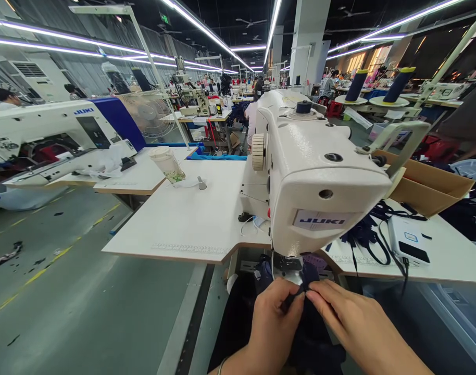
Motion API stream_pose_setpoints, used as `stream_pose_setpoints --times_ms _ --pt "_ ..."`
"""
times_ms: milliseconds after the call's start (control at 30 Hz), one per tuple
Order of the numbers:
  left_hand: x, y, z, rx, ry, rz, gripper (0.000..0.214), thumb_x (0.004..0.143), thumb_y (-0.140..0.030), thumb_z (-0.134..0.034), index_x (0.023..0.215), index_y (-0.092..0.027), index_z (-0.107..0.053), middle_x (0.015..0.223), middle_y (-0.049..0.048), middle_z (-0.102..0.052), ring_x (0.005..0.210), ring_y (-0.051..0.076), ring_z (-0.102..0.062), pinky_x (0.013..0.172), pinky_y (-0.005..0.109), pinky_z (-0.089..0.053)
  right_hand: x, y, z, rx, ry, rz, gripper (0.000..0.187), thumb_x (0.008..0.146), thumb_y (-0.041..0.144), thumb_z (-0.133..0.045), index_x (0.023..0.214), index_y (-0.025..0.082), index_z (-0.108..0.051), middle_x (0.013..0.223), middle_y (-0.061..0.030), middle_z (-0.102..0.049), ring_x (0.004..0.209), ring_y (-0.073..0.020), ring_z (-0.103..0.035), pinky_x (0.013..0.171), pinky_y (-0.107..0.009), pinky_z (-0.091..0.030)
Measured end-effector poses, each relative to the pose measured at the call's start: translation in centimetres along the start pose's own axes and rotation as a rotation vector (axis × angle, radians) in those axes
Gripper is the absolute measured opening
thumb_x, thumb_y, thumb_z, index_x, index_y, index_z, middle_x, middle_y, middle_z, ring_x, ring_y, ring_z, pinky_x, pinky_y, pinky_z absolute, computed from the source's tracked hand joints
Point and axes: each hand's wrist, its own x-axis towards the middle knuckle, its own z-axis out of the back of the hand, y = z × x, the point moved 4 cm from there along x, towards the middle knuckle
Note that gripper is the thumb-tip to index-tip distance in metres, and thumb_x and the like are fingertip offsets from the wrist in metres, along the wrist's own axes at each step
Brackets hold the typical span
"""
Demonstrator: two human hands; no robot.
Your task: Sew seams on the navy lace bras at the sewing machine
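A white JUKI sewing machine (312, 172) stands on a white table (191, 219) in front of me. Both my hands are low in the view, just below its needle end. My left hand (275, 323) is closed in a pinch on a dark navy fabric piece (310, 273) at its thumb and forefinger. My right hand (353, 320) meets it from the right, fingers pressed together on the same dark fabric. The fabric runs under the presser foot (287, 263). More dark cloth hangs below my hands.
Dark straps (363, 234) and a white control box (410, 242) lie on the table at right, beside a cardboard box (425, 187). A plastic cup (168, 164) stands at left. Two navy thread cones (396, 83) rise behind. Other sewing stations and workers fill the hall.
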Motion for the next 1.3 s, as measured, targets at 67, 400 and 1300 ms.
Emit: stream_pose_setpoints --times_ms 67,400,1300 --pt "0.0 0.0 0.0 0.001 0.001 -0.003 0.012 0.085 -0.024 -0.057 0.075 -0.018 -0.061 0.073 0.0005 -0.059 0.067 0.014 -0.051 0.061 0.024 -0.037 0.0 -0.2 -0.2 0.025 0.002 0.006 0.037 0.1 0.037 -0.029 0.096 0.026 -0.064 0.09 -0.0004 -0.071 0.069 -0.0175 -0.07 0.052 -0.027 -0.052" --pt "0.4 -0.3 0.3 -0.216 0.093 0.193 0.012 0.082 -0.028 -0.059 0.079 -0.017 -0.058 0.068 -0.003 -0.052 0.062 0.012 -0.042 0.058 0.022 -0.035 0.4 -0.6 0.3 0.136 -0.116 0.148 0.029 0.1 0.03 -0.037 0.097 0.022 -0.065 0.085 -0.0023 -0.07 0.074 -0.0153 -0.068 0.057 -0.023 -0.05" --pt "1.0 -1.1 0.3 -0.331 0.213 0.314 0.033 0.078 -0.043 -0.064 0.091 -0.013 -0.059 0.074 0.0007 -0.053 0.068 0.013 -0.043 0.063 0.026 -0.036 -0.5 -3.0 0.1 0.406 -0.022 -0.025 0.02 0.098 0.036 -0.044 0.113 0.026 -0.053 0.098 0.0 -0.064 0.089 -0.0128 -0.063 0.073 -0.02 -0.048"
